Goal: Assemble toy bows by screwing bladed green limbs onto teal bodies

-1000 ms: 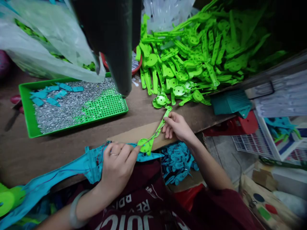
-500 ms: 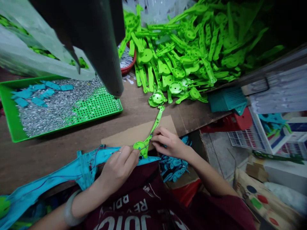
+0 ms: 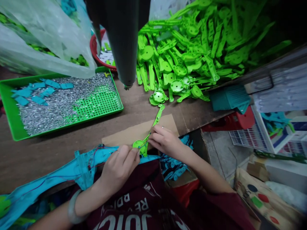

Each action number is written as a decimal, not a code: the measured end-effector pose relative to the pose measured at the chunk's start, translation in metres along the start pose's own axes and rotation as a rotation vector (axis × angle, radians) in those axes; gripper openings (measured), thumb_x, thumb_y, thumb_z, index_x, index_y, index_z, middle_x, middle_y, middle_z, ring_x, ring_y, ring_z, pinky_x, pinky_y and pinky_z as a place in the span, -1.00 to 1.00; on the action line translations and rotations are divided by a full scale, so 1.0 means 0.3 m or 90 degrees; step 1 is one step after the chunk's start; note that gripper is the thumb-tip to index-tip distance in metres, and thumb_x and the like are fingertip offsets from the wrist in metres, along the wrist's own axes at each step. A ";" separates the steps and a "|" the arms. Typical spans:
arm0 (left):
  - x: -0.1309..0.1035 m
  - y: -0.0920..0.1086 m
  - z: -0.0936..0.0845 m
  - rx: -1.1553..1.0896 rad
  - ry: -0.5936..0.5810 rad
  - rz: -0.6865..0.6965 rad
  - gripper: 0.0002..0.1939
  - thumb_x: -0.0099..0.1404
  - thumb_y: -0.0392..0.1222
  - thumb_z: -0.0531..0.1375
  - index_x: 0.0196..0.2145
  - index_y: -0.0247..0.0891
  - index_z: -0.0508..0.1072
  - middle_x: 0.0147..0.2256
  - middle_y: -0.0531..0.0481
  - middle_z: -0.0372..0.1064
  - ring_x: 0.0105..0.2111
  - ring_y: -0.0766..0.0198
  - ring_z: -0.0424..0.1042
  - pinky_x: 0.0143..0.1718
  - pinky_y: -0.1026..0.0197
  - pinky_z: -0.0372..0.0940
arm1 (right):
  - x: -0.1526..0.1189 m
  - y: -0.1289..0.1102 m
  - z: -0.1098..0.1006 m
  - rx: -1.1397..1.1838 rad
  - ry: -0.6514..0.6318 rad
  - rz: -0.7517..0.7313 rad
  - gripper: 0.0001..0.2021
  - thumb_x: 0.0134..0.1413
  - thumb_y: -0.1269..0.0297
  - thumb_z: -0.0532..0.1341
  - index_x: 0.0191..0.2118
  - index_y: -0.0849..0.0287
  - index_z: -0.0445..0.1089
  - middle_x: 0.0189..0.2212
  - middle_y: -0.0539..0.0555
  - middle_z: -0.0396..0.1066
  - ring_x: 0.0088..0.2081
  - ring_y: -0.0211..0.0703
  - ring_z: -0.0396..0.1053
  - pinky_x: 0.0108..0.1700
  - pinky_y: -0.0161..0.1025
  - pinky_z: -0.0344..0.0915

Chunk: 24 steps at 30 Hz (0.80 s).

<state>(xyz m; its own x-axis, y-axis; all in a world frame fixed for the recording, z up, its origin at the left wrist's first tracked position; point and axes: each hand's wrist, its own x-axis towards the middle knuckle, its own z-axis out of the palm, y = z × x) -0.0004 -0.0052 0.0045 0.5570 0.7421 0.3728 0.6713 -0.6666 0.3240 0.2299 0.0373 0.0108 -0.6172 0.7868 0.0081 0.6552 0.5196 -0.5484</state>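
A bright green plastic part point(image 3: 156, 120), with a long narrow arm and a round cup point(image 3: 139, 144) at its near end, lies over a cardboard piece and a long blue plastic housing point(image 3: 79, 171). Thin wires run along the blue housing. My left hand point(image 3: 122, 163) is closed in a pinch beside the cup, on a thin wire that crosses the green part. Higher up, my right hand point(image 3: 166, 140) has its fingers pinched at the green arm, where the wire leads; the fingertips are partly hidden. The wire stretches between both hands.
A dark hanging tool point(image 3: 124, 48) reaches down over the bench. Left of it stands a green tray point(image 3: 59, 127) of small metal screws and blue pieces. A heap of green parts point(image 3: 177, 64) fills the back. A red basket point(image 3: 94, 52) and teal container point(image 3: 230, 99) stand near.
The view has shifted slightly, and the hanging tool appears farther right, uncovering more of the red basket. My right hand has moved a little left along the green arm. My left hand stays beside the cup.
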 end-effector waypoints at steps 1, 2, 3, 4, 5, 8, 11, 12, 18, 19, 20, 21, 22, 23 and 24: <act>0.000 0.003 -0.002 0.003 0.001 -0.006 -0.95 0.37 -0.40 0.20 -0.24 -0.33 0.39 -0.42 -0.02 0.32 -0.43 0.23 0.38 -0.40 0.20 0.29 | 0.002 -0.005 -0.003 0.004 -0.013 0.009 -0.75 0.39 0.29 0.09 -0.29 0.27 0.44 -0.28 0.14 0.33 -0.24 -0.16 0.28 -0.17 -0.23 0.30; 0.001 0.005 -0.005 0.007 0.001 -0.011 -0.96 0.37 -0.39 0.21 -0.23 -0.34 0.40 -0.41 -0.03 0.33 -0.43 0.23 0.38 -0.40 0.19 0.29 | 0.004 -0.009 -0.007 0.005 -0.025 0.018 -0.76 0.38 0.29 0.10 -0.27 0.27 0.44 -0.27 0.15 0.33 -0.23 -0.15 0.29 -0.15 -0.22 0.30; 0.001 0.007 -0.007 0.012 0.002 -0.015 -0.95 0.37 -0.38 0.21 -0.22 -0.34 0.40 -0.41 -0.03 0.33 -0.43 0.23 0.37 -0.40 0.19 0.28 | 0.005 -0.013 -0.011 0.004 -0.035 0.024 -0.77 0.37 0.29 0.11 -0.26 0.27 0.44 -0.26 0.15 0.32 -0.21 -0.14 0.29 -0.13 -0.21 0.31; 0.002 0.007 -0.009 0.016 0.002 -0.016 -0.95 0.37 -0.38 0.22 -0.21 -0.34 0.40 -0.40 -0.03 0.34 -0.43 0.22 0.37 -0.40 0.18 0.28 | 0.006 -0.016 -0.015 0.003 -0.042 0.029 -0.78 0.37 0.29 0.12 -0.25 0.28 0.44 -0.25 0.16 0.32 -0.20 -0.13 0.29 -0.12 -0.20 0.31; 0.002 0.007 -0.011 0.018 0.005 -0.019 -0.94 0.37 -0.37 0.22 -0.20 -0.34 0.40 -0.39 -0.04 0.33 -0.42 0.22 0.37 -0.39 0.18 0.28 | 0.008 -0.019 -0.019 0.006 -0.049 0.033 -0.79 0.36 0.29 0.13 -0.24 0.28 0.44 -0.24 0.16 0.32 -0.20 -0.13 0.29 -0.11 -0.19 0.31; 0.005 -0.001 -0.013 0.013 0.011 -0.046 -0.94 0.38 -0.37 0.21 -0.19 -0.34 0.40 -0.38 -0.04 0.31 -0.39 0.20 0.36 -0.35 0.16 0.29 | 0.011 -0.023 -0.028 0.031 -0.069 0.046 -0.81 0.34 0.28 0.16 -0.23 0.28 0.44 -0.23 0.15 0.31 -0.19 -0.14 0.30 -0.12 -0.20 0.32; 0.007 -0.010 -0.015 -0.024 -0.015 -0.060 -0.96 0.39 -0.38 0.19 -0.20 -0.32 0.38 -0.38 -0.03 0.30 -0.37 0.20 0.36 -0.32 0.16 0.30 | 0.015 -0.025 -0.026 0.017 -0.063 0.064 -0.81 0.35 0.30 0.14 -0.28 0.27 0.42 -0.26 0.13 0.29 -0.24 -0.16 0.28 -0.17 -0.22 0.30; 0.007 -0.012 -0.015 -0.037 -0.027 -0.053 -0.96 0.40 -0.38 0.18 -0.20 -0.32 0.38 -0.37 -0.03 0.29 -0.37 0.21 0.36 -0.31 0.16 0.30 | 0.017 -0.027 -0.023 0.005 -0.057 0.070 -0.80 0.35 0.31 0.14 -0.31 0.26 0.40 -0.27 0.12 0.29 -0.25 -0.17 0.28 -0.19 -0.23 0.29; 0.004 -0.010 -0.021 0.028 -0.050 0.033 -0.96 0.42 -0.36 0.15 -0.20 -0.32 0.41 -0.40 -0.01 0.31 -0.41 0.18 0.31 -0.37 0.11 0.20 | 0.039 -0.072 -0.005 -0.100 -0.054 0.125 -0.83 0.29 0.33 0.21 -0.36 0.24 0.37 -0.29 0.12 0.33 -0.25 -0.12 0.30 -0.21 -0.21 0.28; 0.006 -0.009 -0.024 0.046 -0.057 0.038 -0.94 0.42 -0.37 0.14 -0.22 -0.31 0.41 -0.42 -0.01 0.30 -0.43 0.17 0.29 -0.39 0.10 0.17 | 0.045 -0.085 -0.004 -0.131 -0.062 0.133 -0.84 0.28 0.34 0.21 -0.35 0.25 0.38 -0.29 0.13 0.34 -0.25 -0.11 0.31 -0.22 -0.20 0.27; 0.009 -0.007 -0.029 0.059 -0.068 0.038 -0.92 0.42 -0.37 0.13 -0.24 -0.30 0.42 -0.43 -0.01 0.30 -0.44 0.17 0.28 -0.40 0.09 0.16 | 0.050 -0.098 -0.004 -0.161 -0.072 0.141 -0.85 0.28 0.35 0.21 -0.35 0.25 0.40 -0.29 0.14 0.36 -0.26 -0.10 0.32 -0.24 -0.20 0.27; 0.011 -0.006 -0.034 0.068 -0.080 0.035 -0.90 0.42 -0.37 0.12 -0.25 -0.30 0.43 -0.44 -0.01 0.29 -0.44 0.16 0.28 -0.40 0.09 0.14 | 0.054 -0.109 -0.003 -0.190 -0.082 0.148 -0.86 0.28 0.36 0.21 -0.34 0.25 0.41 -0.29 0.15 0.37 -0.27 -0.10 0.33 -0.25 -0.20 0.26; 0.013 -0.005 -0.041 0.071 -0.092 0.029 -0.89 0.43 -0.37 0.11 -0.25 -0.30 0.44 -0.43 -0.02 0.29 -0.44 0.15 0.28 -0.40 0.08 0.13 | 0.059 -0.119 -0.003 -0.214 -0.090 0.154 -0.86 0.29 0.38 0.20 -0.33 0.26 0.41 -0.29 0.15 0.38 -0.27 -0.10 0.34 -0.26 -0.20 0.26; 0.015 -0.005 -0.047 0.070 -0.101 0.021 -0.87 0.43 -0.36 0.10 -0.25 -0.31 0.44 -0.43 -0.02 0.29 -0.44 0.15 0.27 -0.40 0.08 0.13 | 0.062 -0.127 -0.003 -0.232 -0.096 0.159 -0.86 0.29 0.39 0.19 -0.33 0.26 0.42 -0.29 0.16 0.39 -0.28 -0.10 0.35 -0.27 -0.19 0.26; 0.016 -0.005 -0.053 0.067 -0.106 0.014 -0.85 0.44 -0.36 0.09 -0.24 -0.31 0.45 -0.43 -0.02 0.29 -0.45 0.16 0.27 -0.40 0.09 0.13 | 0.064 -0.132 -0.002 -0.244 -0.101 0.160 -0.86 0.29 0.39 0.19 -0.32 0.26 0.42 -0.28 0.16 0.39 -0.27 -0.09 0.36 -0.27 -0.19 0.26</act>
<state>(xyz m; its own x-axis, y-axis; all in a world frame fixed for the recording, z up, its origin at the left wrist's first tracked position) -0.0065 -0.0018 0.0196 0.6389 0.7349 0.2275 0.7009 -0.6779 0.2218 0.1923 0.0322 0.0332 -0.4579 0.8591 -0.2286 0.8878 0.4281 -0.1692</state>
